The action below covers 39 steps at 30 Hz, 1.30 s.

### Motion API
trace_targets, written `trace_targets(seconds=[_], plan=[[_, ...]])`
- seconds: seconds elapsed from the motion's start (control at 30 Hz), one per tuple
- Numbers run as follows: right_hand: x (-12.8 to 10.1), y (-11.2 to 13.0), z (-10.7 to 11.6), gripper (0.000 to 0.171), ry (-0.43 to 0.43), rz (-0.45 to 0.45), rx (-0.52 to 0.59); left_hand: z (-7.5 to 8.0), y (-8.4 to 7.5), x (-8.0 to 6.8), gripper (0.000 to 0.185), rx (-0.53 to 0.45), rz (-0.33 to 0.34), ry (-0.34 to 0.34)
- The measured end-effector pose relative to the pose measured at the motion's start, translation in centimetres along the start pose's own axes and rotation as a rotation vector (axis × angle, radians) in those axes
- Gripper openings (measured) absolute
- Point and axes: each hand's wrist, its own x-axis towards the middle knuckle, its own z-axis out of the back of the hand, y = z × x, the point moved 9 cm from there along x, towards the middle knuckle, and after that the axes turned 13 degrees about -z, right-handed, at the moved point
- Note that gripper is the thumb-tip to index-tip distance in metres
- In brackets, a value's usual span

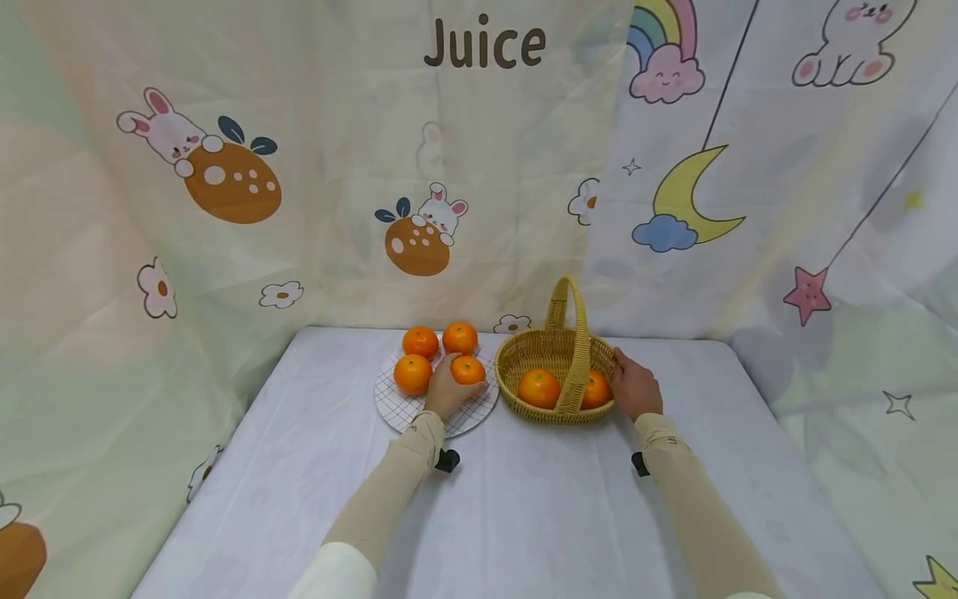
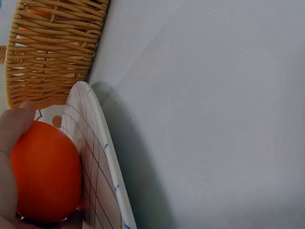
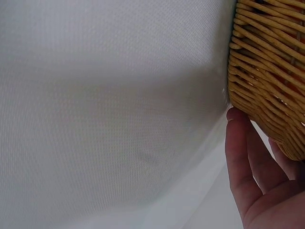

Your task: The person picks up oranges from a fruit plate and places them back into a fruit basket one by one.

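Orange fruit: two already in basket (image 1: pixel 524 353), steadied by flat right hand (image 1: pixel 634 388); one gripped on plate (image 1: pixel 397 408) by left hand (image 1: pixel 445 391), three left.

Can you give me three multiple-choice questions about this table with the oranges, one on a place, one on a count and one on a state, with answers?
1. Where is the orange fruit that the left hand grips?
A. in the basket
B. on the round white grid-patterned plate
C. on the bare tablecloth

2. How many oranges lie in the woven yellow wicker basket?
A. two
B. none
C. four

3. What is the right hand doing?
A. lifting the handle
B. holding an orange
C. touching the basket's outer wall

Answers: 1 B, the head view shows the hand round the fruit over the plate. 2 A, two oranges show beneath the handle. 3 C, the right wrist view shows fingers lying straight against the weave.
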Motion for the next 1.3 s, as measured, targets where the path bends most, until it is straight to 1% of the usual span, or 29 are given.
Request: trace_targets(seconds=[0.2,0.43,0.67,0.8,0.9,1.0,1.13,1.3], plan=[[-0.2,0.2,0.1,0.048,0.0,-0.004,0.001,0.0,-0.1,-0.1,0.082,-0.02,-0.026,-0.004],[-0.3,0.4,0.2,0.049,-0.013,-0.003,0.007,0.2,-0.1,0.2,0.081,-0.024,-0.039,0.01],[-0.2,0.4,0.1,0.048,-0.014,0.001,0.001,0.8,-0.7,0.2,0.08,0.013,-0.064,-0.019],[-0.3,0.4,0.0,0.048,-0.008,-0.001,0.011,1.1,-0.8,0.1,0.077,-0.007,-0.044,-0.013],[-0.3,0.2,0.2,0.048,-0.014,-0.002,0.007,1.0,-0.9,0.4,0.075,-0.021,-0.024,0.002],[-0.3,0.2,0.1,0.048,-0.016,0.001,0.001,1.3,-1.0,0.3,0.075,-0.006,-0.011,0.009],[-0.2,0.3,0.0,0.048,-0.011,0.003,-0.005,1.7,-1.8,0.1,0.077,0.003,-0.022,0.009],[-0.1,0.2,-0.1,0.048,-0.021,0.004,-0.016,1.7,-2.8,0.5,0.082,0.018,-0.045,0.009]])
